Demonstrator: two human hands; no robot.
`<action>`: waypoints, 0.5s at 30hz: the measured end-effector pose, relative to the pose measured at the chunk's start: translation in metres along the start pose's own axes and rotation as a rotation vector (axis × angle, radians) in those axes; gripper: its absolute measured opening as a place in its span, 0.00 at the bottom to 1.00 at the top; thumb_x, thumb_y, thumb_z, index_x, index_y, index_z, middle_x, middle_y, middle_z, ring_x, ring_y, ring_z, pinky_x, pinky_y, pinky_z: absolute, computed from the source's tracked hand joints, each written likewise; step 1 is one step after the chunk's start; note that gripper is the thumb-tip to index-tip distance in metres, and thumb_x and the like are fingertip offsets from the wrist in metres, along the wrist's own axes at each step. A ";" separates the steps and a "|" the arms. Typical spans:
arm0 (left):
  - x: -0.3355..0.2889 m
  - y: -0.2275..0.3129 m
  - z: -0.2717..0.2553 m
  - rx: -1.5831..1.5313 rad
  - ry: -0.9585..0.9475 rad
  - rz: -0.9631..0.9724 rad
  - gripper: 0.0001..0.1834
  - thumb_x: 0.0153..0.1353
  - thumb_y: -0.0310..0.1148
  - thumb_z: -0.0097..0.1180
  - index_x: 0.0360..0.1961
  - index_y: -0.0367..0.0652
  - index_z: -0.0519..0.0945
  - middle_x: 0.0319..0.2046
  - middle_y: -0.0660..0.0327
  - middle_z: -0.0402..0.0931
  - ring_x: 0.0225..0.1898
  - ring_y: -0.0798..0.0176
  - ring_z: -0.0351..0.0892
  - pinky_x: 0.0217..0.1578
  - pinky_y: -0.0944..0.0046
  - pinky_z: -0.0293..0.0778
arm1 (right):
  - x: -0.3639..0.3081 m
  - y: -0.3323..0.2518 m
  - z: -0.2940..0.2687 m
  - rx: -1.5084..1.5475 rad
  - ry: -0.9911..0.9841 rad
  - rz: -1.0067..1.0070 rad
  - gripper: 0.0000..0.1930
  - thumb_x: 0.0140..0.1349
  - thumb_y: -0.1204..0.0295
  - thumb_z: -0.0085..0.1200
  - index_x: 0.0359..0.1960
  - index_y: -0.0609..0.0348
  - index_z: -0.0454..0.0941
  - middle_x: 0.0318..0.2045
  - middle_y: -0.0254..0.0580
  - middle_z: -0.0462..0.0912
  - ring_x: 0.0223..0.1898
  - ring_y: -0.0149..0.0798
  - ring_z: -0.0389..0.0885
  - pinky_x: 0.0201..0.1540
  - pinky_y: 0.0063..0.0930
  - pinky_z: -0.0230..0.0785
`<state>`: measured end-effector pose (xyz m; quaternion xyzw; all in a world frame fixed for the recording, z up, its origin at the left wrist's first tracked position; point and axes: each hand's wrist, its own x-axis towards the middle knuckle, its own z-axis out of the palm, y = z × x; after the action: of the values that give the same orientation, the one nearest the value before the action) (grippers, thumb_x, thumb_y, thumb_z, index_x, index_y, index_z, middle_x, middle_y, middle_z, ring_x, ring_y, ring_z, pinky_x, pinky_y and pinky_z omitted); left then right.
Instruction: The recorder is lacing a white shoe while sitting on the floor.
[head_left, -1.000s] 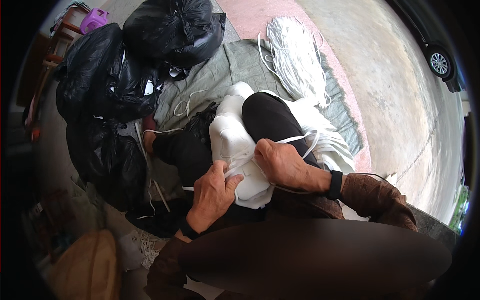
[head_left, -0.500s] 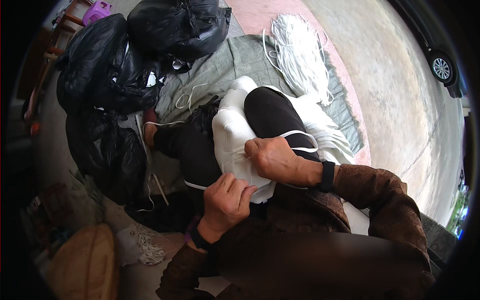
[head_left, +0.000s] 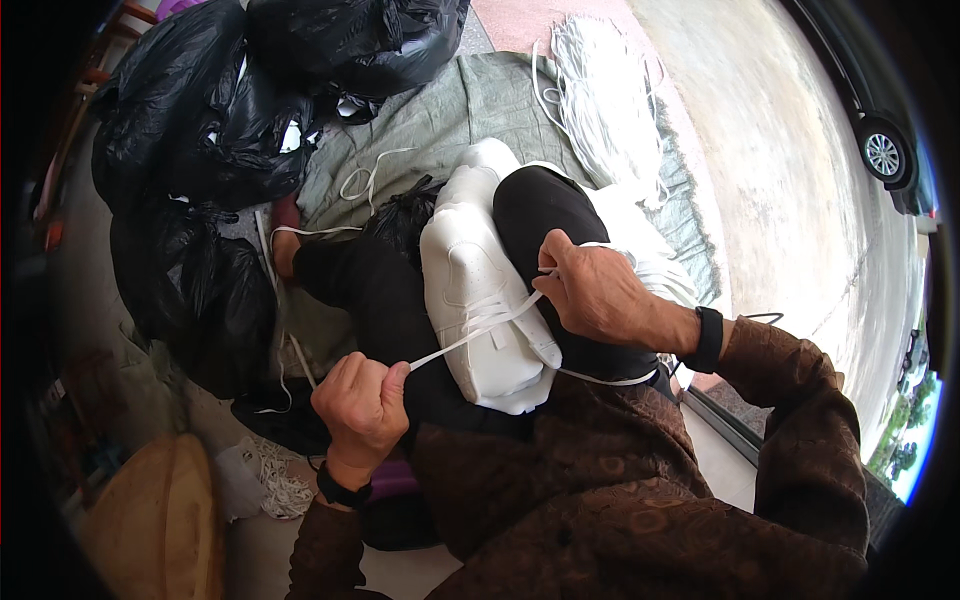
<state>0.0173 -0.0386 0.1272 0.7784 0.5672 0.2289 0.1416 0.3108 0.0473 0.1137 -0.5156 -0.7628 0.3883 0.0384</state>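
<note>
Bags: three black sacks point(head_left: 190, 150) at upper left.
Left hand point(head_left: 362, 400): fist clenched on one white lace point(head_left: 450, 345).
Shoe point(head_left: 480, 290): one, white, on lap.
Right hand point(head_left: 595, 295): fingers pinching lace at shoe.
Lace bundle point(head_left: 610, 100): one, upper right.

The lace point(head_left: 470, 340) end vanishes inside the left hand point(head_left: 362, 405); the car point(head_left: 885, 150) is cut off.
</note>
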 end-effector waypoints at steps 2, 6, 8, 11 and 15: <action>-0.002 -0.016 -0.019 -0.350 -0.200 -0.261 0.18 0.61 0.30 0.62 0.18 0.42 0.67 0.16 0.64 0.61 0.18 0.60 0.65 0.18 0.60 0.58 | -0.017 -0.003 -0.006 0.069 0.030 -0.062 0.15 0.61 0.76 0.56 0.41 0.64 0.61 0.24 0.57 0.76 0.26 0.61 0.79 0.29 0.49 0.69; -0.011 -0.079 -0.105 -2.009 0.196 -0.513 0.18 0.76 0.35 0.42 0.25 0.47 0.60 0.22 0.67 0.51 0.20 0.71 0.47 0.23 0.65 0.50 | -0.032 -0.002 0.012 0.228 0.003 -0.083 0.07 0.60 0.80 0.54 0.37 0.65 0.67 0.26 0.55 0.77 0.29 0.59 0.81 0.30 0.42 0.73; -0.038 -0.118 -0.156 -1.894 0.327 -0.488 0.16 0.77 0.33 0.38 0.27 0.46 0.61 0.25 0.65 0.54 0.24 0.70 0.51 0.27 0.66 0.53 | -0.027 0.005 0.031 0.204 0.157 -0.193 0.08 0.59 0.80 0.55 0.36 0.65 0.68 0.26 0.54 0.77 0.29 0.58 0.81 0.30 0.42 0.73; -0.102 -0.163 -0.218 -1.885 0.734 -0.693 0.15 0.77 0.33 0.39 0.29 0.45 0.62 0.27 0.64 0.55 0.25 0.69 0.54 0.28 0.65 0.55 | -0.022 0.019 0.049 0.150 0.238 -0.231 0.08 0.55 0.80 0.58 0.33 0.64 0.71 0.27 0.50 0.78 0.29 0.55 0.81 0.30 0.42 0.75; -0.138 -0.177 -0.223 -2.018 0.896 -0.771 0.13 0.77 0.32 0.40 0.31 0.43 0.64 0.29 0.63 0.58 0.27 0.68 0.57 0.29 0.66 0.59 | -0.022 0.024 0.048 0.072 0.182 -0.293 0.08 0.53 0.79 0.57 0.34 0.65 0.72 0.28 0.50 0.78 0.30 0.53 0.82 0.31 0.42 0.75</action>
<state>-0.2775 -0.1220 0.2062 -0.0611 0.3258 0.7716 0.5429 0.3171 0.0069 0.0731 -0.4300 -0.8089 0.3572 0.1819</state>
